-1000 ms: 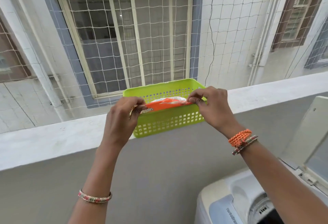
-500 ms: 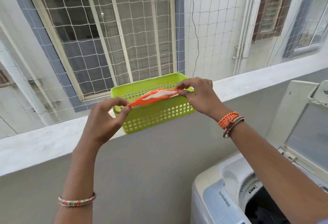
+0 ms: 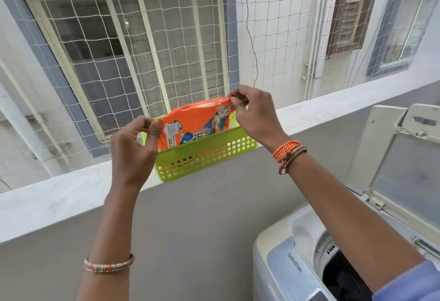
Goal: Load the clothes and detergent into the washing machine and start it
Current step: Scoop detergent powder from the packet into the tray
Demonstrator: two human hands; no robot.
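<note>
An orange detergent packet (image 3: 192,125) stands tilted between the hands, its lower part down inside a basket. The washing machine (image 3: 295,267) sits below the right forearm, lid (image 3: 402,169) raised, dark clothes (image 3: 342,281) inside.

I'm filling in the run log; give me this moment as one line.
step: fetching detergent | left hand: pinches detergent packet | right hand: pinches packet | packet: partly in green basket | washer lid: open
</note>
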